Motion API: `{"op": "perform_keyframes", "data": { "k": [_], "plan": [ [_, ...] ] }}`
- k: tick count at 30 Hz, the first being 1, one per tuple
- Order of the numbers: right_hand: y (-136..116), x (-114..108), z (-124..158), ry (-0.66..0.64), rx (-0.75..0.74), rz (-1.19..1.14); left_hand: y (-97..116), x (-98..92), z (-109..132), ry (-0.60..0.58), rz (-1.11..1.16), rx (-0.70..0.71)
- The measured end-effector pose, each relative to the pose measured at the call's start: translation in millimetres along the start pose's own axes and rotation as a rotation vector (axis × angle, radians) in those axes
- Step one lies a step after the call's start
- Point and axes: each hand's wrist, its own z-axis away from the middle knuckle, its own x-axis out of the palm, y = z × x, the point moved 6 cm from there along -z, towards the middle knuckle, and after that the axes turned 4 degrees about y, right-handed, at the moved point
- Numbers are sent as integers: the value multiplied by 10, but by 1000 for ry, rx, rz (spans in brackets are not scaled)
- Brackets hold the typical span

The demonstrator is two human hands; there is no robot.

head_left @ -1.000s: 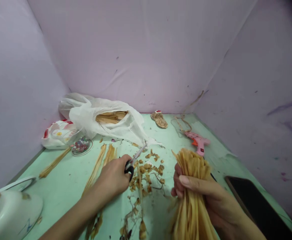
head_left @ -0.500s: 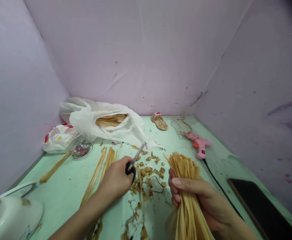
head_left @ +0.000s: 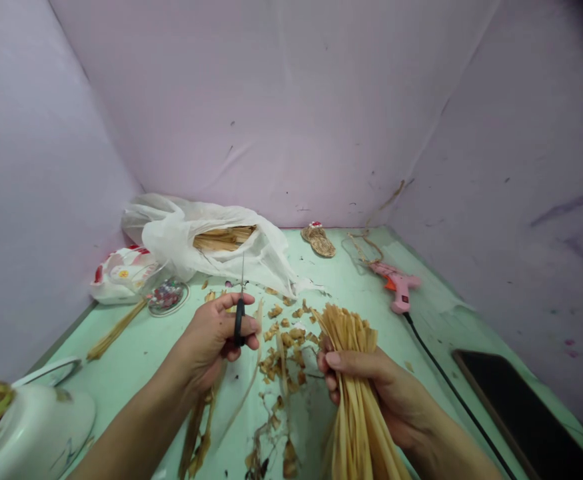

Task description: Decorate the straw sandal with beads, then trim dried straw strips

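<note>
My left hand [head_left: 224, 330] is closed around the black handle of a pair of scissors [head_left: 240, 321], whose thin blades point up and away from me. A pale thin strip [head_left: 254, 373] shows just right of that hand; whether the hand touches it I cannot tell. Wrapped about a thick bundle of dried, straw-coloured strips [head_left: 354, 373] is my right hand [head_left: 366, 373], its thumb across the front. The bundle's cut ends fan out above the fist and the long ends hang below. Small trimmed scraps [head_left: 284, 357] lie between both hands. Partly hidden under my left arm are more dried strips [head_left: 196, 427].
A white plastic bag [head_left: 171, 233] with dried strips sits at the back left, beside a round clear dish of beads [head_left: 167, 295]. A pink glue gun [head_left: 396, 283] with a black cord, a phone [head_left: 516, 407], a woven ornament [head_left: 320, 240] and a white pot [head_left: 36, 427] surround the work area.
My left hand has turned so the scissors point upward, and has moved slightly left and up. My right hand has shifted a little left with the bundle.
</note>
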Motion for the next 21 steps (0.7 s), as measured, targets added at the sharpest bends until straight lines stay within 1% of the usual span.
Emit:
{"op": "perform_keyframes", "data": {
  "k": [1, 5, 8, 12, 16, 19, 21],
  "plan": [
    [-11, -1, 0, 9, -11, 3, -15, 10, -13, 15, -63, 2],
    [-36, 17, -10, 25, -63, 40, -141, 109, -121, 119, -434, 60],
    [-22, 20, -17, 15, -71, 59, -257, 219, -219, 142, -587, 135],
    [-26, 9, -4, -10, -90, 74, -294, 273, -238, 184, -779, 267],
    [-50, 6, 12, -16, -120, 83, -313, 277, -221, 203, -839, 281],
    [-63, 10, 12, -14, -131, 88, -308, 271, -246, 181, -759, 270],
    [-66, 13, 8, -15, -131, 87, -296, 243, -271, 149, -664, 233]
  ]
}}
